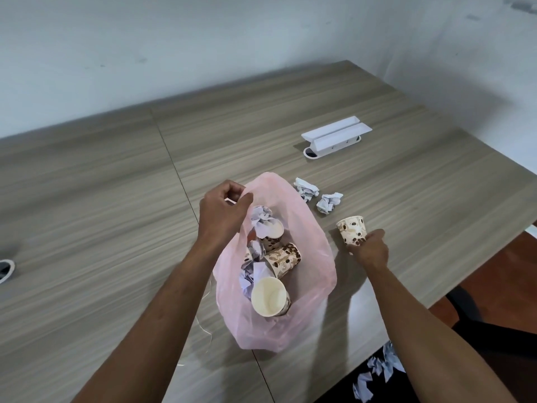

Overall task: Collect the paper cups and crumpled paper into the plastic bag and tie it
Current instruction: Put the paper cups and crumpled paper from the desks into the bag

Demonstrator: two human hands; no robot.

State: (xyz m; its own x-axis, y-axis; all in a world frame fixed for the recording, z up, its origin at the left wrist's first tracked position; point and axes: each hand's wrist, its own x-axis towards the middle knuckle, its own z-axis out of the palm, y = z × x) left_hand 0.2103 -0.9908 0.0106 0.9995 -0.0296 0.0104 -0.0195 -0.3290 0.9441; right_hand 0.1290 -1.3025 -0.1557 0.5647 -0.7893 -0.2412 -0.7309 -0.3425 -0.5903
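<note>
A pink plastic bag point(315, 274) lies open on the wooden table point(116, 199). Inside it are several patterned paper cups point(283, 258) and crumpled paper balls point(261, 218). My left hand point(222, 212) pinches the bag's left rim and holds the mouth up. My right hand point(370, 248) grips the base of a brown-spotted paper cup point(351, 229) that stands just right of the bag. Two crumpled paper balls point(305, 189) point(328, 202) rest on the table behind that cup.
A white plastic cable cover point(337, 135) sits at the back right. A round cable port point(4, 270) is at the left edge. The table's right edge runs close to my right hand. More crumpled paper point(377, 370) lies below the table's edge near a dark chair point(470, 312).
</note>
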